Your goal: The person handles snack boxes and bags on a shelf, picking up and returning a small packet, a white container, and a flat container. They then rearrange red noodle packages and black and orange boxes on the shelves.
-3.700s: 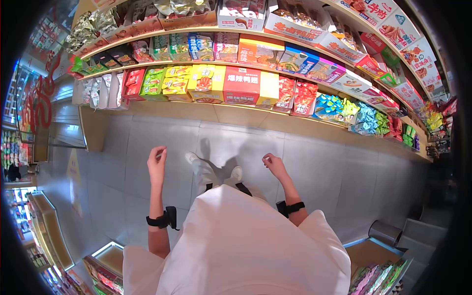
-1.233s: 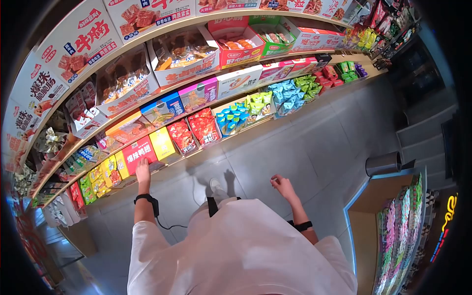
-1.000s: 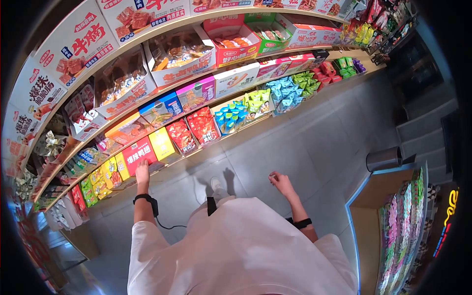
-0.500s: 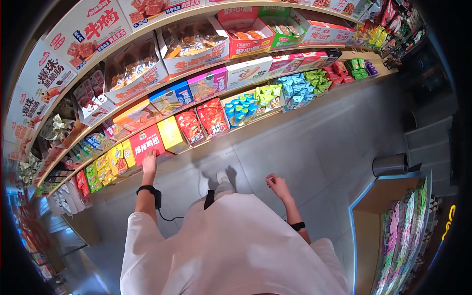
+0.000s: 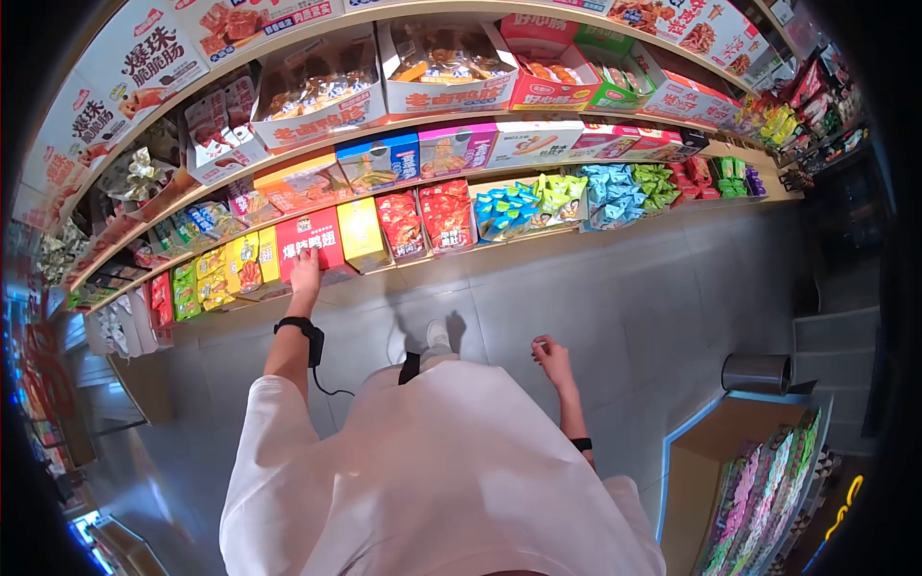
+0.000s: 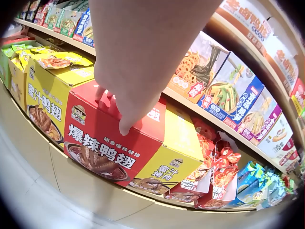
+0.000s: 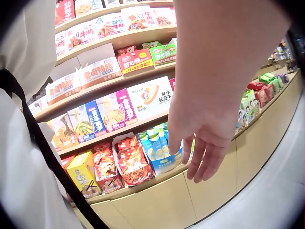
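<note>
My left hand (image 5: 304,276) is on a red carton (image 5: 334,257) with large white lettering on the lowest display shelf. In the left wrist view, the fingers of that hand (image 6: 126,81) lie over the top of the red carton (image 6: 102,150), thumb near its front edge. Chicken-wing-like meat is pictured on the front. A yellow carton (image 6: 174,160) stands right beside it. My right hand (image 5: 550,357) hangs over the floor, holding nothing. Seen from the right wrist, its loose fingers (image 7: 205,160) point down, away from the shelf goods.
Tiered shelves of snack boxes curve across the front; red snack packets (image 5: 445,216) and blue packets (image 5: 506,209) fill boxes to the right. A dark bin (image 5: 756,372) and a display stand (image 5: 715,461) are at right. A cable (image 5: 331,389) hangs from the left wrist.
My left hand has gone from hanging over the floor to the red carton, where it has stayed over the last second. My right hand still hangs loose. The head view has turned.
</note>
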`<state>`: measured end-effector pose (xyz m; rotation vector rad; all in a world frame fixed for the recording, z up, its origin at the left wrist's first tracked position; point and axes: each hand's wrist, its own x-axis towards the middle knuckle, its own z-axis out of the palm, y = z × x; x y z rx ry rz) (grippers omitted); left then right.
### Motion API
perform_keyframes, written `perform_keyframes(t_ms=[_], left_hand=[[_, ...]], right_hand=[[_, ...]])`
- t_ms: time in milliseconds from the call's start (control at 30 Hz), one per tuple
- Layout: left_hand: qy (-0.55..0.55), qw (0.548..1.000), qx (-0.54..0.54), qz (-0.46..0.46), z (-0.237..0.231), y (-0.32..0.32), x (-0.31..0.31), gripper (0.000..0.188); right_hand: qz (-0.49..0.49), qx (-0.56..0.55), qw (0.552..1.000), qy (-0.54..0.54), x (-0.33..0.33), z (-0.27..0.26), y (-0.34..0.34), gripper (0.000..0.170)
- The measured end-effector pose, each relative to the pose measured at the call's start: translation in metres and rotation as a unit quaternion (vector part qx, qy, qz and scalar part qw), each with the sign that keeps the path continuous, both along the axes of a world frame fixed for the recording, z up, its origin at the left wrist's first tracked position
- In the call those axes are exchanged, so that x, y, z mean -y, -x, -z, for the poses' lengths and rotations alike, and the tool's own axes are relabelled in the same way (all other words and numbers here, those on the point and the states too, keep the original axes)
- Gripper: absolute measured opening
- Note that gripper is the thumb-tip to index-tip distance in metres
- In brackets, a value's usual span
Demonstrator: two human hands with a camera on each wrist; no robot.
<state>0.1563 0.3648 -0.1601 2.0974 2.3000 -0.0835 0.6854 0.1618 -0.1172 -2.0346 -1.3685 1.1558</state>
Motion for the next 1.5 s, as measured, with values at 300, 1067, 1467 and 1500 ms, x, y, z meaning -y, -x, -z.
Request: perform_keyframes(t_ms=[300,1067,1467,1500], left_hand=[[-0.003,1.000,0.011,0.006,-0.006,-0.003,-0.005,0.041],[-0.400,0.908,0.079,0.102,-0.167,-0.042,-0.045,0.050],[-0.334,0.931,0.056,0.136,-0.157,-0.041,-0.075,0.067],[-0.317,0.938,0.035,0.135,-0.159,-0.039,-0.080,0.066]], right_hand=[[-0.023,-0.003,1.000,0.014,0.000,0.002,0.013,0.021],[-0.189,0.241,0.915,-0.263,-0.159,-0.071,0.023,0.037],[-0.277,0.300,0.770,-0.490,-0.298,-0.140,0.143,0.058],[-0.284,0.308,0.767,-0.486,-0.303,-0.138,0.145,0.061]])
